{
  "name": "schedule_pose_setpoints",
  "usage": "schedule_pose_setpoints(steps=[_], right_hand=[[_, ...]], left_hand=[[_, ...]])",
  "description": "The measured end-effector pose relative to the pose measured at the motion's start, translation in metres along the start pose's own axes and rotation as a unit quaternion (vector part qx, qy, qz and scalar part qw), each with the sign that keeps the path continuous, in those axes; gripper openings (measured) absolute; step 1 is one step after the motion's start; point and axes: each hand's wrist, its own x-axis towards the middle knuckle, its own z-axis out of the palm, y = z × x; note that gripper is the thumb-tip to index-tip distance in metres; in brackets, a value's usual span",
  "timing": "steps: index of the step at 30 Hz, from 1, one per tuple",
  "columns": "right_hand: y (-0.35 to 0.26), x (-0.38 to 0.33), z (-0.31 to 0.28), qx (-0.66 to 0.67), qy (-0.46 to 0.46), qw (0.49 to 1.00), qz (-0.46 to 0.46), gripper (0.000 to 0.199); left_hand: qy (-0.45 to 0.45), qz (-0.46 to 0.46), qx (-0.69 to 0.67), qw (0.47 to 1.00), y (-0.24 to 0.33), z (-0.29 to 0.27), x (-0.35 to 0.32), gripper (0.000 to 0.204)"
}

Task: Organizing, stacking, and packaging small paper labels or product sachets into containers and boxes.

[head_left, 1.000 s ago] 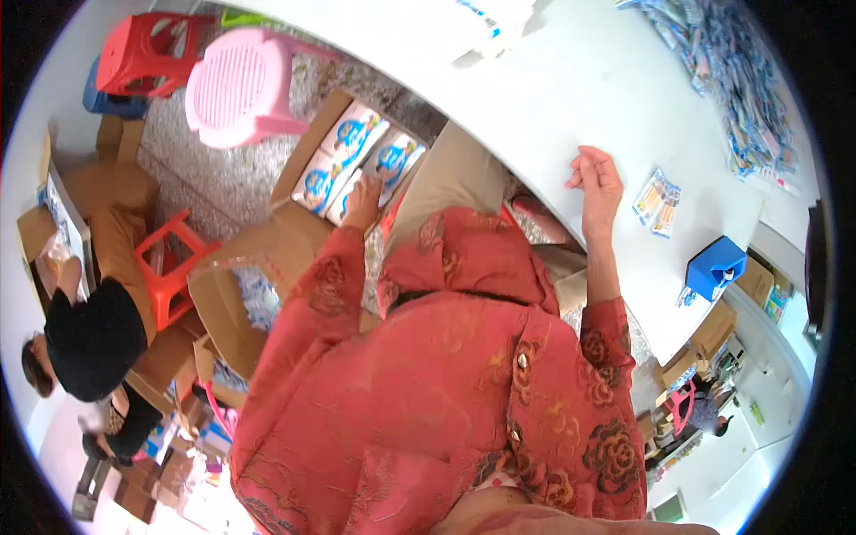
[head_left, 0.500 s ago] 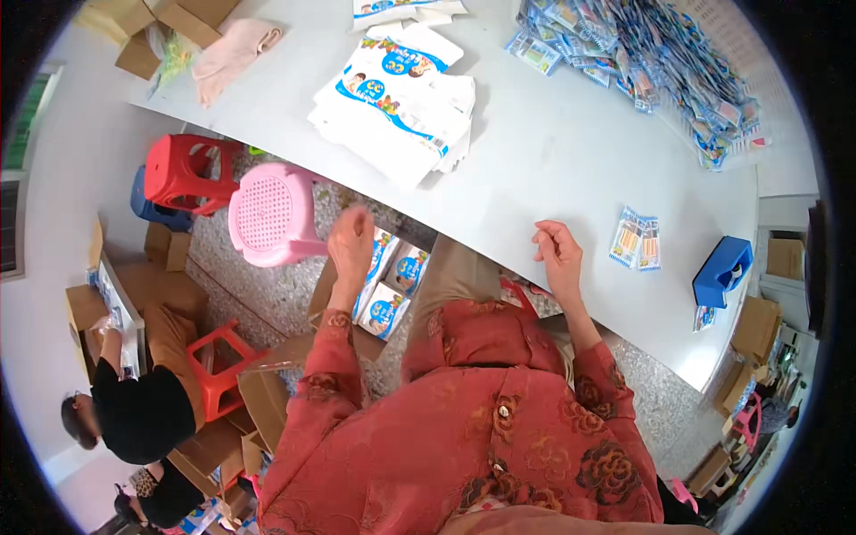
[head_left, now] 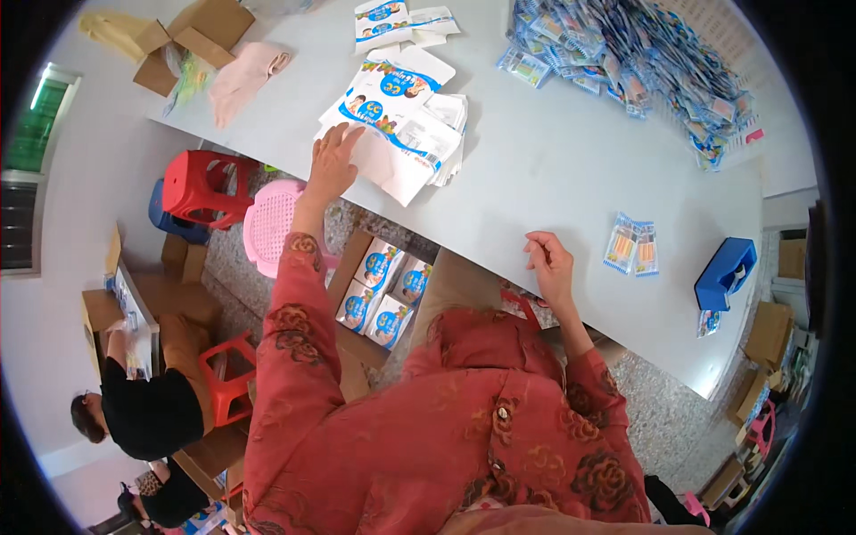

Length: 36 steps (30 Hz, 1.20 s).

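Left hand (head_left: 332, 168), fingers apart, at near-left edge of bags (head_left: 403, 135) stacked on table (head_left: 526, 165), left side; contact uncertain. Right hand (head_left: 551, 260) empty, grip loosely curled, near table edge. Light fingertip pressure probably limits stack sliding.

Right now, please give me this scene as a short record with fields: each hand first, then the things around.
Left hand: over the left edge of the flat bags; grip unclear
Right hand: loosely curled at the edge of the table; nothing seen in it
Carton: beside the table, open, four packs inside
Sachet heap: far right part of the table
Two sachets: apart from the heap, right of the right hand
Blue box: table's right end
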Motion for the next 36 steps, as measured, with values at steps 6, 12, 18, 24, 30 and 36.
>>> schedule_pose_setpoints(steps=[6,12,18,24,30,36], right_hand=[[0.005,0.003,0.001,-0.019,-0.008,1.000,-0.018,0.015],[0.002,0.005,0.000,-0.006,-0.010,1.000,-0.020,0.016],[0.002,0.004,0.001,-0.026,-0.013,1.000,-0.007,0.015],[0.003,0.001,0.002,-0.034,-0.002,0.999,-0.027,0.015],[0.000,0.001,0.011,-0.078,0.031,0.996,-0.032,0.017],[-0.025,0.021,0.048,-0.170,-0.029,0.979,-0.109,0.029]], left_hand=[[-0.033,0.065,0.056,0.996,-0.003,-0.008,-0.013,0.070],[0.012,0.165,0.033,0.986,-0.018,-0.005,0.009,0.049],[-0.059,0.136,0.028,0.989,-0.015,-0.021,0.005,0.043],[0.074,0.020,-0.033,0.996,-0.020,-0.014,0.003,0.046],[0.067,-0.311,-0.154,0.935,-0.028,0.003,-0.003,0.056],[0.114,-0.369,-0.266,0.883,-0.025,0.010,-0.002,0.043]])
